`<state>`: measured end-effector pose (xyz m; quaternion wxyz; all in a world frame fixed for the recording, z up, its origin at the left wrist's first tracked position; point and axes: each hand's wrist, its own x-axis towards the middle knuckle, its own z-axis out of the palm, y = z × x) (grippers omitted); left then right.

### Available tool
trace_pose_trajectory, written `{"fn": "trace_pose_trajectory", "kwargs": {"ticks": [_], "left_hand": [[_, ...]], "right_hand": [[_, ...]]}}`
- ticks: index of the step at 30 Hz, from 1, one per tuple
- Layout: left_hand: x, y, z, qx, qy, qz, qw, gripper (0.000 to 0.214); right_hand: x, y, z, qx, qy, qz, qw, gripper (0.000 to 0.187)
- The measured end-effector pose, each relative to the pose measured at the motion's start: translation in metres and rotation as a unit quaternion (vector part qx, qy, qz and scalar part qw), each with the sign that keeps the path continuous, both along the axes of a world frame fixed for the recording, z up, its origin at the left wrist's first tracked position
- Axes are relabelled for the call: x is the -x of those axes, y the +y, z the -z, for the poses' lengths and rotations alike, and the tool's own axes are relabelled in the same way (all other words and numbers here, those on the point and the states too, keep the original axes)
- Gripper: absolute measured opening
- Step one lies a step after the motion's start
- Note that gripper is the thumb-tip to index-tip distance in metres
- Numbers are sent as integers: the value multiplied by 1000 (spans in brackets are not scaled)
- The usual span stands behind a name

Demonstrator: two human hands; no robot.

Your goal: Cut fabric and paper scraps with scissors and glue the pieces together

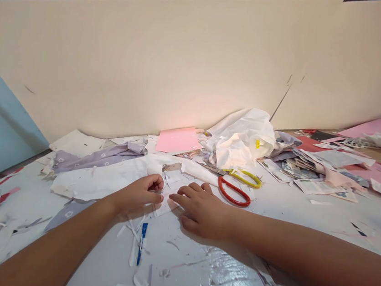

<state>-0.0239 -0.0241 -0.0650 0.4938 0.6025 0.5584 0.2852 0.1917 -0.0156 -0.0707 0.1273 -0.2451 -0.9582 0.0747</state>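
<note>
A small whitish piece, cloth or paper, lies on the table between my hands. My left hand is at its left edge with the fingers curled in and the thumb close to them. Whether the edge is pinched there is hard to see. My right hand lies palm down, fingers spread, its fingertips at the right side of the piece. Just beyond the right hand are scissors with one yellow and one red handle, blades pointing left. A slim blue object lies nearer me among thin white scraps.
White cloth and lilac flowered cloth lie at left. Farther back are a pink sheet and a crumpled white bag. Stacked fabric pieces fill the right. A cream panel stands along the back.
</note>
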Motion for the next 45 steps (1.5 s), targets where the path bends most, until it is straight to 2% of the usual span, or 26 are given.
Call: {"fn": "trace_pose_trajectory", "kwargs": {"ticks": [5, 12, 20, 23, 26, 28, 30, 32, 35, 41, 45], "left_hand": [[-3, -1, 4, -50, 113, 2, 992, 26], [2, -3, 3, -5, 78, -10, 997, 26], [3, 0, -2, -21, 74, 5, 997, 21], [4, 2, 0, -18, 53, 4, 998, 21], [4, 2, 2, 8, 13, -1, 1000, 21], [3, 1, 2, 11, 14, -5, 1000, 22], [3, -1, 3, 6, 32, -15, 999, 23], [4, -1, 4, -2, 54, -20, 998, 24], [5, -1, 6, -21, 73, -13, 997, 24], [8, 1, 9, -24, 64, 4, 998, 23], [7, 0, 7, -10, 30, -4, 999, 22]], "right_hand": [[-3, -4, -1, 6, -4, -5, 1000, 26], [-1, -5, -2, 6, -5, 0, 1000, 23], [-2, -5, 0, 20, 7, -2, 1000, 26], [-1, -1, 4, 80, 61, 35, 994, 40], [-1, 5, 7, 197, 139, 128, 962, 52], [-1, 5, 7, 227, 161, 158, 947, 52], [0, 3, 6, 176, 138, 129, 966, 50], [0, -1, 5, 85, 85, 75, 990, 43], [0, -5, 3, 5, 18, 21, 1000, 32], [2, -7, -2, -6, -9, 23, 1000, 31], [0, -4, 4, 40, 41, 33, 998, 35]]}}
